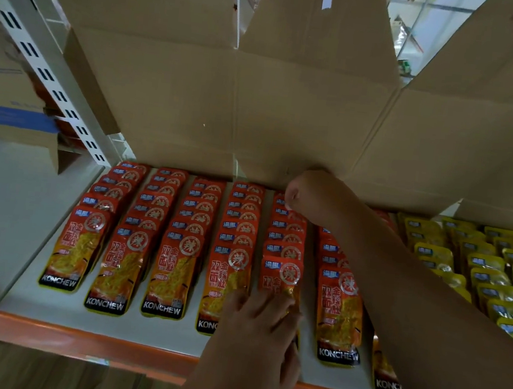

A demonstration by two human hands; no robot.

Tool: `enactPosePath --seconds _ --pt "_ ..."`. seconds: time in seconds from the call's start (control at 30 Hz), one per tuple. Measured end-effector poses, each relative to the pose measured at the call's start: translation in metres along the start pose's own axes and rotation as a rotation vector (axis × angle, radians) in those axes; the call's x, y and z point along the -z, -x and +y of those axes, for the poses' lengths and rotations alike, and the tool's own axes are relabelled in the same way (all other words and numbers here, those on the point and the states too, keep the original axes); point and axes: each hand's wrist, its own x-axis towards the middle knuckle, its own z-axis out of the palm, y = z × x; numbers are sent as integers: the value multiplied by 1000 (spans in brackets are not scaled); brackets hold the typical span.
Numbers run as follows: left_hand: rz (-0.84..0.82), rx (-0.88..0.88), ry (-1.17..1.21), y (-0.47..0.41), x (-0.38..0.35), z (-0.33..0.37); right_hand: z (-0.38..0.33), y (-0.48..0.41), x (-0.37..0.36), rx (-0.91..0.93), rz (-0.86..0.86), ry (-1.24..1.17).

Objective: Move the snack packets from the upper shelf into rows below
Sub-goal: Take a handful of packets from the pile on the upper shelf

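Red KONCHEW snack packets (173, 268) lie in several overlapping rows on the white lower shelf (169, 328). My left hand (261, 319) rests with its fingers spread on the front packet of the fifth row (281, 277). My right arm crosses from the lower right to the back of that same row. Only the wrist of my right hand (297, 192) shows, at the bottom edge of the cardboard box (258, 108). Its fingers are hidden behind the box, so any packet in them is out of sight.
Open cardboard boxes stand above and hang over the back of the rows. Yellow packets (493, 269) fill the shelf to the right. A slotted white upright (54, 81) stands at the left, and an orange rail (104, 343) edges the shelf front.
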Motion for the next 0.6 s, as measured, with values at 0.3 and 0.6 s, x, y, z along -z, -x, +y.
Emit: enactPosePath --seconds 0.3,0.6 --pt "27 2 9 -2 -2 0 12 5 -11 98 56 -93" --pt "-26 14 -18 -2 1 0 12 19 -8 139 95 -86"
